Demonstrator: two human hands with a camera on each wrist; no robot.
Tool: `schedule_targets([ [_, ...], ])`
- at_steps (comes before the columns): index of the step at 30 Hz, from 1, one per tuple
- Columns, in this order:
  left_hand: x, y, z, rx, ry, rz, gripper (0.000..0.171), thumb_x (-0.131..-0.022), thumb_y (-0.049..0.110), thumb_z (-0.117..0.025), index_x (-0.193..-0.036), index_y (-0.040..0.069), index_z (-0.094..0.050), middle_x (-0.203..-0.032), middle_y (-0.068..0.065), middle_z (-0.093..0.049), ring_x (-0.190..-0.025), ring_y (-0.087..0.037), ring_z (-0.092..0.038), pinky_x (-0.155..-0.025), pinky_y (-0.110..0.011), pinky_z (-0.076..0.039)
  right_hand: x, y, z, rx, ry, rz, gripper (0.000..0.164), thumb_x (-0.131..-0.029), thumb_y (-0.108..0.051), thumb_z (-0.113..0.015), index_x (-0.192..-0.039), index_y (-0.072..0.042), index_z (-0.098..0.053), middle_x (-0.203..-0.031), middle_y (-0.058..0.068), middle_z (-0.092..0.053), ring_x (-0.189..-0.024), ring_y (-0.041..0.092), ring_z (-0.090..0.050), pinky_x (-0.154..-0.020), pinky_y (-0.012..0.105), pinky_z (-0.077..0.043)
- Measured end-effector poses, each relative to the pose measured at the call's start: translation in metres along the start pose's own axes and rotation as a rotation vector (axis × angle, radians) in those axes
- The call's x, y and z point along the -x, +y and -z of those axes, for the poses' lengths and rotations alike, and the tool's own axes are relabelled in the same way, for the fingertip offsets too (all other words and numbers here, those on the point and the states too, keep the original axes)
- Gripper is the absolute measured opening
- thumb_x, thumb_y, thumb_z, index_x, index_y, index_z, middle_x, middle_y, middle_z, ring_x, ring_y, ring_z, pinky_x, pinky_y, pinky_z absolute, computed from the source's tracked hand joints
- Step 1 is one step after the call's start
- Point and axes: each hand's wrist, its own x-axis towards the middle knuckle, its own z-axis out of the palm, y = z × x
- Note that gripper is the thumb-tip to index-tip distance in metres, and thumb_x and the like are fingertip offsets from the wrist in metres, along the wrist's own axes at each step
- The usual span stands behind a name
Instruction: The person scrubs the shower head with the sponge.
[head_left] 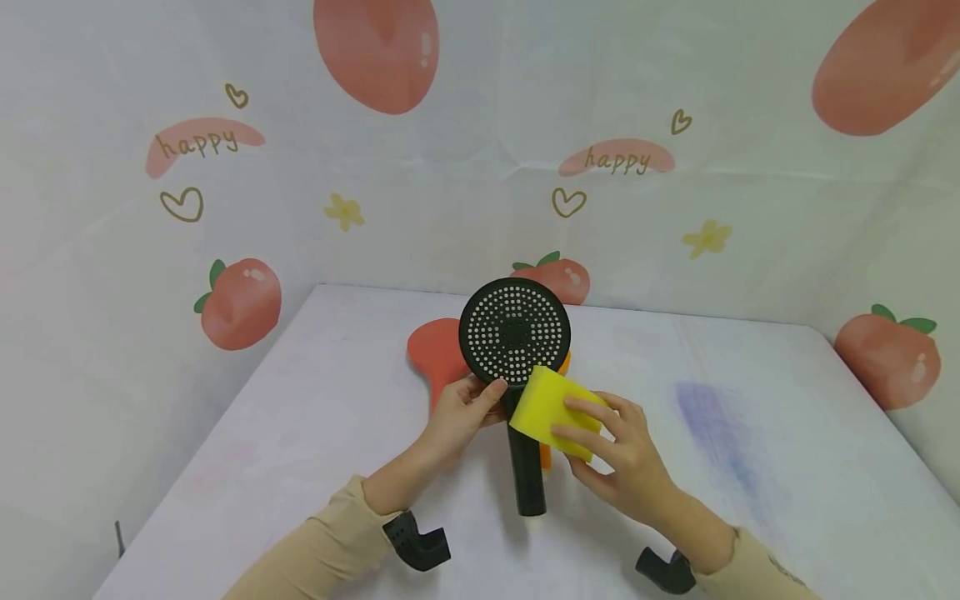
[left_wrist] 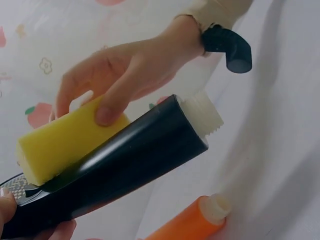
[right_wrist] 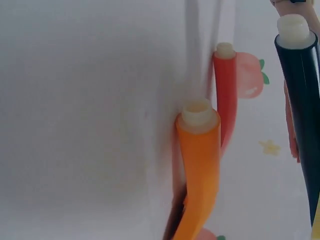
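Note:
In the head view, a black shower head is held up over the table, its round face of pale nozzles turned toward me. My left hand grips it at the neck, thumb in front. A yellow sponge is pinched between the thumb and fingers of my right hand. It lies against the upper handle, just under the nozzle face. The left wrist view shows the sponge's edge along the black handle, whose white threaded end points away from the left hand.
Behind the black one, a red shower head and an orange shower head lie on the white table. Both have pale threaded ends. A white backdrop printed with fruit rises behind the table.

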Motion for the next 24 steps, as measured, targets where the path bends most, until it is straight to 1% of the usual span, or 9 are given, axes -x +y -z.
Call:
schedule_targets([
  [4,-0.001,-0.001,0.002,0.007,0.048,0.009,0.036,-0.094,0.023,-0.056,-0.116,-0.005,-0.057,-0.109,-0.018,-0.065,-0.083,-0.011,-0.066,-0.083,-0.036,-0.056,0.009,-0.003,0.001,-0.051,-0.077,-0.013,0.031,-0.096,-0.037,-0.043,-0.104,-0.02,-0.067,-0.119,0.009,-0.059,-0.107,0.028,-0.046,-0.096,0.033,-0.035],
  [7,-0.001,0.0,0.004,0.02,0.084,0.01,0.035,-0.094,0.025,-0.055,-0.115,-0.004,-0.058,-0.107,-0.018,-0.067,-0.085,-0.014,-0.068,-0.083,-0.036,-0.056,0.017,-0.008,0.001,-0.09,-0.131,0.002,0.03,-0.096,-0.038,-0.042,-0.104,-0.023,-0.067,-0.12,0.006,-0.059,-0.109,0.025,-0.045,-0.096,0.03,-0.037],
  [9,-0.001,0.001,0.005,0.027,0.101,0.004,0.034,-0.095,0.024,-0.054,-0.115,-0.004,-0.059,-0.107,-0.019,-0.067,-0.086,-0.015,-0.069,-0.082,-0.036,-0.056,0.02,-0.01,0.001,-0.106,-0.147,0.054,0.027,-0.095,-0.037,-0.043,-0.103,-0.025,-0.067,-0.119,0.005,-0.06,-0.109,0.025,-0.046,-0.094,0.031,-0.038],
  [13,-0.001,0.003,0.005,0.045,0.12,0.0,0.032,-0.095,0.02,-0.054,-0.115,-0.005,-0.058,-0.105,-0.018,-0.068,-0.086,-0.015,-0.069,-0.082,-0.036,-0.056,0.021,-0.012,-0.002,-0.127,-0.127,0.206,0.024,-0.094,-0.031,-0.046,-0.102,-0.023,-0.068,-0.115,0.007,-0.061,-0.107,0.028,-0.047,-0.088,0.037,-0.038],
  [14,0.0,0.003,0.005,0.043,0.119,-0.006,0.033,-0.095,0.02,-0.054,-0.115,-0.006,-0.058,-0.105,-0.019,-0.068,-0.085,-0.015,-0.069,-0.082,-0.037,-0.056,0.019,-0.013,-0.002,-0.125,-0.116,0.232,0.024,-0.093,-0.03,-0.046,-0.101,-0.023,-0.068,-0.114,0.008,-0.061,-0.106,0.03,-0.048,-0.087,0.038,-0.038],
  [15,0.0,0.004,0.005,0.049,0.119,-0.005,0.033,-0.095,0.02,-0.054,-0.115,-0.006,-0.058,-0.105,-0.019,-0.068,-0.085,-0.015,-0.069,-0.082,-0.037,-0.056,0.018,-0.012,-0.002,-0.12,-0.111,0.24,0.024,-0.094,-0.029,-0.046,-0.101,-0.022,-0.068,-0.114,0.008,-0.061,-0.106,0.03,-0.048,-0.087,0.039,-0.037],
  [17,0.0,0.005,0.004,0.048,0.119,-0.003,0.034,-0.094,0.021,-0.055,-0.114,-0.007,-0.058,-0.104,-0.019,-0.068,-0.084,-0.014,-0.069,-0.082,-0.037,-0.056,0.014,-0.012,0.0,-0.1,-0.11,0.213,0.026,-0.095,-0.031,-0.044,-0.102,-0.023,-0.068,-0.115,0.007,-0.061,-0.107,0.029,-0.047,-0.088,0.038,-0.037],
  [22,0.0,0.002,0.001,0.016,0.111,0.022,0.041,-0.093,0.028,-0.057,-0.114,-0.008,-0.057,-0.105,-0.019,-0.068,-0.081,-0.011,-0.068,-0.081,-0.034,-0.057,0.009,-0.011,-0.001,-0.051,-0.114,0.075,0.029,-0.096,-0.036,-0.042,-0.104,-0.023,-0.067,-0.119,0.007,-0.06,-0.11,0.029,-0.046,-0.096,0.034,-0.035],
  [24,0.0,0.0,0.001,0.007,0.111,0.039,0.043,-0.093,0.03,-0.057,-0.114,-0.007,-0.057,-0.105,-0.018,-0.068,-0.08,-0.01,-0.067,-0.081,-0.033,-0.057,0.009,-0.011,-0.003,-0.052,-0.109,0.056,0.029,-0.096,-0.036,-0.043,-0.106,-0.023,-0.067,-0.12,0.007,-0.059,-0.111,0.029,-0.046,-0.099,0.034,-0.034],
])
